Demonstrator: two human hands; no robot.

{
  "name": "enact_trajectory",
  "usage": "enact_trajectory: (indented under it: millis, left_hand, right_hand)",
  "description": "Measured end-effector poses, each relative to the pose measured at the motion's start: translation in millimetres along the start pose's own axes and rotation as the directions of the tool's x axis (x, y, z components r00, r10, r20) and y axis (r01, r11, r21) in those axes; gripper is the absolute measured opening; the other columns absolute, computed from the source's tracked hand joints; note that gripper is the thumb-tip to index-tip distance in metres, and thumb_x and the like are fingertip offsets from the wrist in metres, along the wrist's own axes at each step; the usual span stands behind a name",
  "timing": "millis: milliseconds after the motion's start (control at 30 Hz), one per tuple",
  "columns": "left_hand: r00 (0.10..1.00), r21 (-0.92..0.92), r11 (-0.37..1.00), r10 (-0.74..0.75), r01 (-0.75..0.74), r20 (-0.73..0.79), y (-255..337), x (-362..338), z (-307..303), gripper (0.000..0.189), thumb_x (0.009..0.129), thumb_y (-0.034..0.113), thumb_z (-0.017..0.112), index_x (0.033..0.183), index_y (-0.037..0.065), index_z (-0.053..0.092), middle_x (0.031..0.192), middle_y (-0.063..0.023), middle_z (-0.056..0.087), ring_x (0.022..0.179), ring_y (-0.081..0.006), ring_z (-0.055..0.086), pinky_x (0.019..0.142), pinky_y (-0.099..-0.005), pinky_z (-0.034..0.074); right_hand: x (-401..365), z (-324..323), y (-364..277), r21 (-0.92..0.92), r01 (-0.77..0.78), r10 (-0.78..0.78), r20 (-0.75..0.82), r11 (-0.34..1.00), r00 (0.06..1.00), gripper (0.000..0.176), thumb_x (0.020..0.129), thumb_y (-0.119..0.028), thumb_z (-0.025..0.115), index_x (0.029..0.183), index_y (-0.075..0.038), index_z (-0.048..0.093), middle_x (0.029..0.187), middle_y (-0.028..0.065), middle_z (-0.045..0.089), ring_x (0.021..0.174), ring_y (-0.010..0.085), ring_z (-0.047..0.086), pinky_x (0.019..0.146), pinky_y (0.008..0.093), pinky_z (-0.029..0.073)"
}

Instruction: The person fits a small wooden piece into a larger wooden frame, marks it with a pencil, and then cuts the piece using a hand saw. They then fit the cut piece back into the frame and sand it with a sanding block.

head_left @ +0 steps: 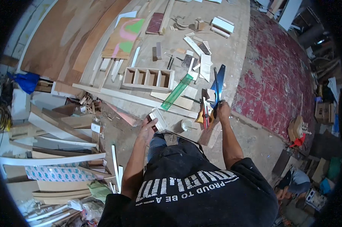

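Observation:
My left hand (147, 128) is closed around a small white box-like wooden piece (158, 118), held tilted just off the near edge of the workbench. My right hand (223, 110) is at the bench's near right, fingers curled in by the lower end of a slim dark tool (216, 85); what they grip is partly hidden. Close beside it lie a handsaw (219, 80) with a blue blade and yellow handle, and a red-and-white hand tool (206, 113). Between my hands stands a small clear cup (186, 125) with a stick in it. A green transparent ruler (177, 92) lies beyond.
A wooden tray with four-sided compartments (148, 78) sits mid-bench, behind a long pale wood strip (140, 100). Wood offcuts (205, 67) and a painted board (126, 36) lie farther back. Lumber scraps (61, 142) pile up at left. Another person (294, 181) crouches at lower right.

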State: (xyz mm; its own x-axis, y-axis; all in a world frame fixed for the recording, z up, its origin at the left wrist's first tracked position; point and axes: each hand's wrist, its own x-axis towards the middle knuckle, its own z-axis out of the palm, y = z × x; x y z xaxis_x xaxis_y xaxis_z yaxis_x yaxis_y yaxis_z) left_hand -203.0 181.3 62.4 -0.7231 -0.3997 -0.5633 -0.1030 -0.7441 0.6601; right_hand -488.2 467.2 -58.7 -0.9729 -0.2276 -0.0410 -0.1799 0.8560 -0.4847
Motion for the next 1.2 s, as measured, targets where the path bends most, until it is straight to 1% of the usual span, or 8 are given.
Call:
enact_trajectory:
  millis: [367,533,600,633,733,867,1133,1200]
  left_hand:
    - [0.996,0.092,0.995,0.038,-0.045,0.08,-20,-1,-7,0.053,0.088,0.011,0.07,0.135,-0.001,0.048,0.124,-0.0119,0.061,0.115,-0.0259,0.06,0.102,-0.0406,0.048]
    - [0.992,0.213,0.977,0.006,-0.033,0.127,-12,-22,21,0.054,0.084,0.01,0.074,0.132,0.001,0.053,0.119,-0.0068,0.063,0.107,-0.0161,0.061,0.092,-0.0312,0.05]
    - [0.981,0.299,0.954,-0.083,0.026,0.177,-23,-28,35,0.054,0.083,0.011,0.075,0.131,0.0,0.054,0.118,-0.007,0.064,0.104,-0.0155,0.062,0.09,-0.0299,0.051]
    - [0.973,0.366,0.928,-0.143,0.067,0.183,-31,-33,44,0.053,0.083,0.013,0.076,0.13,-0.001,0.055,0.117,-0.0072,0.064,0.101,-0.0149,0.063,0.088,-0.0287,0.051]
    - [0.928,0.662,0.747,-0.202,-0.062,0.314,-70,-44,72,0.045,0.083,0.019,0.079,0.121,-0.001,0.063,0.101,-0.006,0.069,0.088,-0.0124,0.064,0.08,-0.0268,0.052]
    - [0.891,0.637,0.765,-0.222,-0.093,0.396,-153,-38,96,0.042,0.084,0.023,0.079,0.117,0.0,0.066,0.094,-0.0058,0.07,0.082,-0.0119,0.064,0.074,-0.0274,0.052]
    - [0.895,0.646,0.762,-0.323,0.054,0.307,-217,22,184,0.031,0.087,0.019,0.075,0.109,-0.001,0.068,0.086,-0.0047,0.069,0.068,-0.0114,0.066,0.056,-0.027,0.055]
    - [0.905,0.733,0.674,-0.25,-0.093,0.345,-216,46,205,0.029,0.088,0.019,0.074,0.108,0.0,0.069,0.082,-0.0031,0.067,0.066,-0.0107,0.064,0.053,-0.0272,0.053]
  right_hand:
    - [9,13,35,0.131,0.076,-0.069,-0.053,0.988,0.996,0.024,0.09,-0.018,0.057,0.091,0.005,0.062,0.08,0.0242,0.067,0.075,0.0378,0.067,0.07,0.0441,0.052]
    - [-34,-20,42,0.377,-0.019,0.09,-0.172,0.926,0.981,0.022,0.09,-0.017,0.054,0.089,0.004,0.057,0.077,0.0229,0.062,0.074,0.0373,0.063,0.069,0.0454,0.048]
    - [-70,-35,52,0.574,-0.187,0.289,-0.092,0.797,0.953,0.023,0.09,-0.019,0.054,0.093,0.004,0.057,0.077,0.0202,0.063,0.072,0.0321,0.063,0.066,0.0424,0.048]
    - [-92,-41,51,0.614,-0.19,0.338,-0.133,0.766,0.932,0.017,0.093,-0.016,0.053,0.082,-0.003,0.053,0.065,0.0038,0.053,0.056,0.0111,0.051,0.047,0.0283,0.04]
    - [-169,-73,43,0.732,-0.405,0.508,0.095,0.547,0.856,0.022,0.098,-0.023,0.057,0.083,-0.006,0.053,0.064,0.0011,0.05,0.05,0.0104,0.047,0.044,0.0263,0.037]
    - [-257,-90,50,0.692,-0.567,0.616,0.222,0.447,0.756,0.019,0.096,-0.02,0.058,0.085,-0.005,0.055,0.065,0.002,0.051,0.051,0.0109,0.048,0.043,0.027,0.038]
    - [-274,-89,69,0.768,-0.547,0.584,0.286,0.335,0.76,0.014,0.093,-0.016,0.061,0.092,-0.003,0.057,0.069,0.0035,0.054,0.05,0.0118,0.05,0.043,0.0276,0.039]
    - [-243,-80,77,0.778,-0.531,0.561,0.287,0.336,0.776,0.013,0.092,-0.016,0.062,0.092,-0.003,0.057,0.07,0.0039,0.054,0.05,0.0117,0.051,0.043,0.0273,0.039]
